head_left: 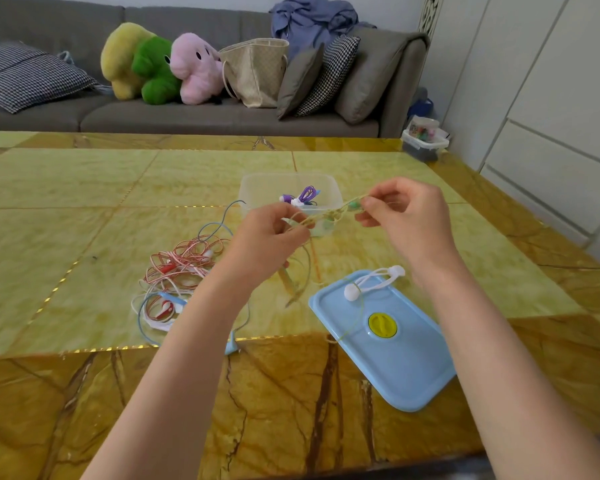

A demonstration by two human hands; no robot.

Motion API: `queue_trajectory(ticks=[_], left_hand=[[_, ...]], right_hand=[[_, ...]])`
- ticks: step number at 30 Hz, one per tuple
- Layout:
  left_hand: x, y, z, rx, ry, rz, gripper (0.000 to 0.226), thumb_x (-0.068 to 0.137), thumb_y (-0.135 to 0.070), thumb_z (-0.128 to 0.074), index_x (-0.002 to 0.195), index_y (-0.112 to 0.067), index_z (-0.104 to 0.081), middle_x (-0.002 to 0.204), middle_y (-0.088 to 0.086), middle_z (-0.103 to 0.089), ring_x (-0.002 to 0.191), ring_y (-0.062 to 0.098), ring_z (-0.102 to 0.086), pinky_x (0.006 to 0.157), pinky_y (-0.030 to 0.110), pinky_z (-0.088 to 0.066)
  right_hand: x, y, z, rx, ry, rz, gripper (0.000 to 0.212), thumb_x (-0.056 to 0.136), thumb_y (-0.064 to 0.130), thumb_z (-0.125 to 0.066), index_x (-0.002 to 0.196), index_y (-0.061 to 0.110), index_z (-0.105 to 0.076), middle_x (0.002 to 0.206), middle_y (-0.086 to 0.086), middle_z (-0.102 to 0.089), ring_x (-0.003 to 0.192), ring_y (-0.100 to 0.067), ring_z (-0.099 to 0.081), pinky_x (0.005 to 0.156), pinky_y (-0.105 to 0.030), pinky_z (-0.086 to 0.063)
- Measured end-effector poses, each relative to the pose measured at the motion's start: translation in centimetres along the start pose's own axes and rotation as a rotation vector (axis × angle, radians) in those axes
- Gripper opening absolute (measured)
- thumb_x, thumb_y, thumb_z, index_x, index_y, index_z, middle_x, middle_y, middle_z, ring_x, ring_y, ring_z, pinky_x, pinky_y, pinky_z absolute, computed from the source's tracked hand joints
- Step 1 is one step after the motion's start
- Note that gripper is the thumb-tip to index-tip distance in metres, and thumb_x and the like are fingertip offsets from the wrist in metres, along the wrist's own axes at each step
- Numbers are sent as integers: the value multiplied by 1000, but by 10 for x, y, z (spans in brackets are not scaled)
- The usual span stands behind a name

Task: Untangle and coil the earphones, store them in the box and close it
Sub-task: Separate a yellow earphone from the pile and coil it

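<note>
both hands were raised above the surface, working on a pale yellow-green earphone cable stretched between them. the left hand had its fingers curled round one bunch of the cable, and the right hand pinched the other end between thumb and forefinger, just beside a small green earbud. loose loops of the same cable hung down from the left hand toward the surface.

behind the hands stood the clear plastic box, open, with a coiled purple earphone set lying inside it. its blue lid lay flat on the surface near the right forearm, with a white earphone set resting on its far end. to the left, a tangled heap of red-and-white earphones lay on the surface, mixed with a blue cable.

a grey sofa with plush toys stood beyond the surface.
</note>
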State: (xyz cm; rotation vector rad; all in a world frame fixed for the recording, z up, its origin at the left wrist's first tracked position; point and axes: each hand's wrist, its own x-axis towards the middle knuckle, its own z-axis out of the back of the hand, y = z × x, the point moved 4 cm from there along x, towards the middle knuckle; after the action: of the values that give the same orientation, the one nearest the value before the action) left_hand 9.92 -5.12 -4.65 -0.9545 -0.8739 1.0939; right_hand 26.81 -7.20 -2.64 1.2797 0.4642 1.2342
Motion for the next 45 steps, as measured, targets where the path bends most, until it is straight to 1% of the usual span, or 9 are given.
queue_trajectory(ticks=[4, 7, 11, 19, 25, 29, 37, 42, 45], left_hand=[[-5, 1, 4, -140, 99, 78, 19, 88, -19, -62, 103, -30, -63, 85, -3, -66, 68, 9, -63, 61, 16, -49], [-9, -2, -6, -281, 165, 96, 28, 84, -25, -66, 111, -29, -63, 100, -1, -70, 87, 12, -69, 69, 17, -53], [-5, 1, -9, -444, -27, 91, 3, 84, -12, -66, 84, -14, -64, 75, 0, -69, 68, 7, -66, 58, 14, -50], [-2, 3, 1, -475, -208, 52, 13, 83, -4, -65, 77, -15, -66, 61, -8, -64, 58, 2, -60, 57, 11, -46], [-3, -1, -8, -644, -28, 111, 12, 88, -6, -58, 79, -13, -60, 62, -3, -57, 54, 3, -52, 51, 11, -42], [-5, -7, -13, -822, 77, 191, 5, 87, -12, -55, 88, -13, -59, 67, -3, -59, 56, 6, -47, 44, 14, -37], [-5, 3, -9, -444, -17, 167, 15, 95, -15, -49, 85, -14, -61, 72, -1, -66, 47, 3, -52, 46, 13, -42], [-8, 2, -8, -380, 67, 163, 21, 98, -21, -45, 86, -12, -60, 62, -1, -70, 45, 3, -56, 43, 12, -39], [-11, 0, -10, -341, 170, 166, 21, 94, -30, -51, 87, -14, -61, 70, 3, -72, 51, 5, -59, 45, 12, -39]], right_hand=[[-8, 1, -6, 184, 133, -112, 18, 82, -4, -65, 74, 12, -60, 67, -7, -66, 52, -6, -63, 53, -16, -51], [-13, 4, -12, 296, 256, -172, 19, 80, -4, -67, 85, 13, -60, 74, -9, -69, 61, -12, -65, 61, -19, -54], [-16, 6, -21, 338, 366, -185, 23, 81, -8, -63, 91, 13, -60, 73, -2, -67, 64, -13, -62, 58, -19, -52], [-10, 6, -17, 210, 332, -183, 18, 80, -8, -61, 82, 9, -62, 68, -8, -61, 55, -10, -52, 51, -14, -42], [-7, 5, -19, -148, 174, 9, 12, 81, 5, -60, 84, 12, -69, 70, 2, -64, 62, -5, -53, 67, -23, -47], [-7, 7, -21, -201, 153, 103, 16, 80, 2, -62, 78, 18, -64, 65, 13, -57, 55, 5, -52, 60, -9, -43], [-13, 6, -22, 47, 341, 29, 16, 83, 5, -65, 84, 21, -66, 66, -2, -66, 51, -12, -57, 52, -21, -47], [-12, 6, -23, -48, 330, 45, 10, 82, 4, -66, 77, 12, -66, 69, -4, -64, 53, -12, -57, 50, -21, -44], [-11, 7, -16, 86, 300, -6, 15, 84, 3, -64, 76, 16, -63, 76, -10, -65, 58, -13, -58, 51, -21, -46]])
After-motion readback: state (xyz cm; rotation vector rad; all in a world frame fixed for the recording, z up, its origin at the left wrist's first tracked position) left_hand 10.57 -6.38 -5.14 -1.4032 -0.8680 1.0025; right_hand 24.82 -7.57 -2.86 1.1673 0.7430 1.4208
